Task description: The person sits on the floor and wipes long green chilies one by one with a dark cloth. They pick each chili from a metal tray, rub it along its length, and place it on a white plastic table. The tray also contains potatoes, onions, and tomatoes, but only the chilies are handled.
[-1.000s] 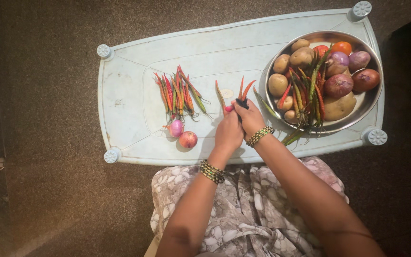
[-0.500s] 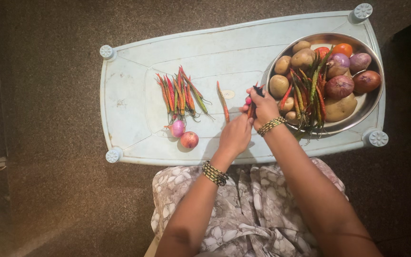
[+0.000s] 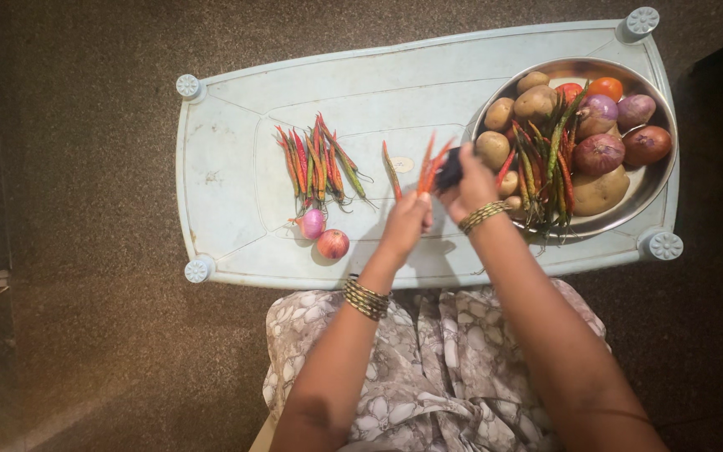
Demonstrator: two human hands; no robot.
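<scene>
Left hand [image 3: 406, 224] grips two red chillies [image 3: 428, 167]; right hand [image 3: 470, 180] closed on a dark tool [image 3: 449, 170]. Two small onions [image 3: 324, 235] on the pale-blue desk [image 3: 228, 192]; brown floor [image 3: 85, 167].

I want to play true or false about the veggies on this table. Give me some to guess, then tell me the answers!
1. The left hand holds orange-red chillies. True.
2. The metal bowl sits at the left end of the table. False: it is at the right end.
3. Two small onions lie on the table below the row of chillies. True.
4. The bowl holds only potatoes. False: it also holds onions, tomatoes and chillies.
5. The right hand is resting on the person's lap. False: it is up over the table beside the bowl, with something dark in its fingers.
</scene>
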